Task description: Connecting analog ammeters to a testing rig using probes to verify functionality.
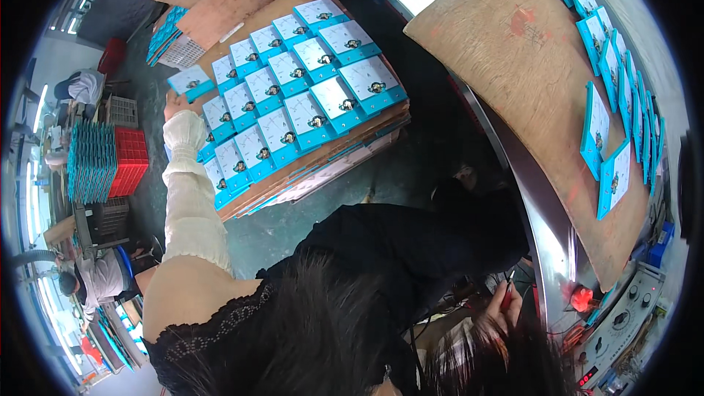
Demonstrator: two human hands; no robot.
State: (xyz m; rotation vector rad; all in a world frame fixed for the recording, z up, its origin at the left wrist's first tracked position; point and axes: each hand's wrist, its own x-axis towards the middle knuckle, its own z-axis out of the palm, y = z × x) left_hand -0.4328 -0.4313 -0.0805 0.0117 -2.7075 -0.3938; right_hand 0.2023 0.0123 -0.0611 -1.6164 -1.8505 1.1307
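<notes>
A wide brown board (528,95) lies on the metal table (524,198) at the right, with teal-and-white cards (612,176) standing on edge along its far side. To the left, a lower stack of boards (323,161) carries a top board (293,7) covered in rows of flat teal cards (308,95).

The left hand (174,105), in a white ribbed sleeve (187,191), reaches to the far corner of that stack and meets one teal card (191,82) that juts past the board's edge. The fingers look closed on its lower edge, though the hand is small and partly hidden here, so the grip is not certain.

The right hand (506,301) sits low near the table's front, its fingers wrapped around a slim red-tipped tool (506,297).

The risks, as I judge them: the reach is long and at full stretch, so a sleeve dragged across the neighbouring rows could shift them out of line. The corner card overhangs and could slip to the floor (139,198) if the grip is loose. The stacked boards look slightly fanned, so a push on the corner could tip or slide the top layer.
</notes>
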